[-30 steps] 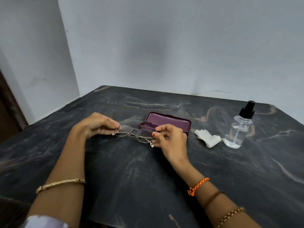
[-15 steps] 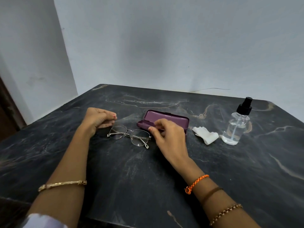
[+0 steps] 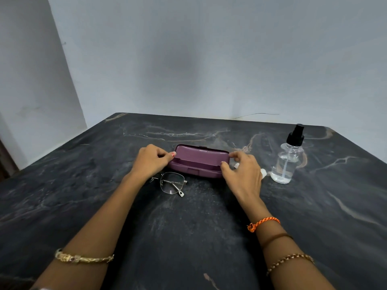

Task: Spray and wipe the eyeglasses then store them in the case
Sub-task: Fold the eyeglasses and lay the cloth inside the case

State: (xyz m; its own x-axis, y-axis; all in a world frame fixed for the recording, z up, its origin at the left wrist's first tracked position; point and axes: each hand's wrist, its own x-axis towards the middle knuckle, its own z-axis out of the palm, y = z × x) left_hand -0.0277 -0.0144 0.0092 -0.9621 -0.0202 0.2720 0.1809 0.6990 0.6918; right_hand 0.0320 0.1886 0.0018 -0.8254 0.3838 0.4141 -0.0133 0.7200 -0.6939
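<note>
The purple glasses case (image 3: 199,162) lies open in the middle of the dark table, its lid raised toward the wall. My left hand (image 3: 151,161) pinches the case's left end. My right hand (image 3: 240,170) grips its right end. The thin metal-framed eyeglasses (image 3: 171,183) lie folded on the table just in front of the case, and my left wrist hides part of them. Most of the white cloth (image 3: 262,172) is covered by my right hand. Right of the cloth stands the clear spray bottle (image 3: 288,162) with a black pump top.
The black marble table (image 3: 188,237) runs up to a pale wall at the back and left. Its left edge drops away near a dark doorway.
The eyeglasses were put down on the table. Both hands left them and moved back to the case, taking hold of its two ends.
</note>
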